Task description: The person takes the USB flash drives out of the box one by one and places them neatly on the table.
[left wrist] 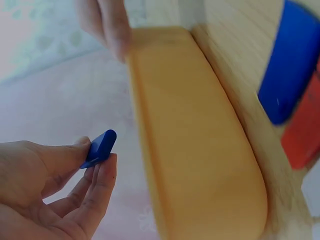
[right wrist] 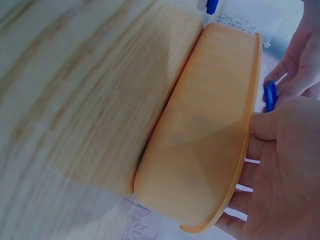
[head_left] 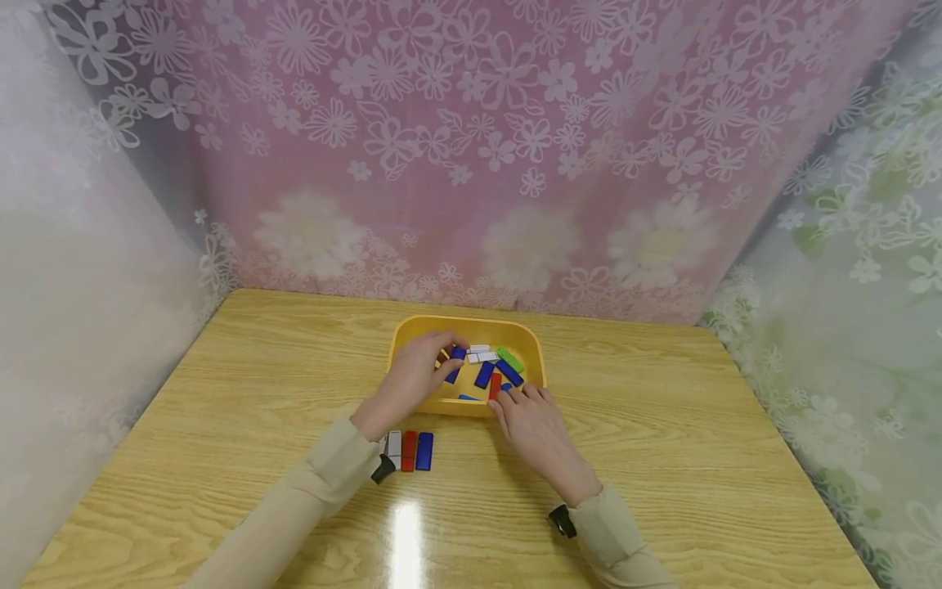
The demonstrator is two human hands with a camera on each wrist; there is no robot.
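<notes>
In the left wrist view, my left hand (left wrist: 60, 185) pinches a small flat blue tile (left wrist: 101, 146) between thumb and fingers. The head view shows that hand (head_left: 419, 372) over the left part of a yellow bin (head_left: 471, 320). My right hand (head_left: 533, 429) is at the bin's near right rim, its fingers bent over the edge, which the right wrist view also shows. Inside the bin lie a red tile (head_left: 495, 386), a green tile (head_left: 509, 359), white tiles (head_left: 483, 357) and several blue tiles (head_left: 484, 375). The right hand's fingertips are partly hidden behind the rim.
On the wooden table (head_left: 648, 458), in front of the bin, a white tile (head_left: 395, 448), a red tile (head_left: 408, 451) and a blue tile (head_left: 424, 451) lie side by side near the left wrist. A pink flowered curtain (head_left: 471, 164) hangs behind the table.
</notes>
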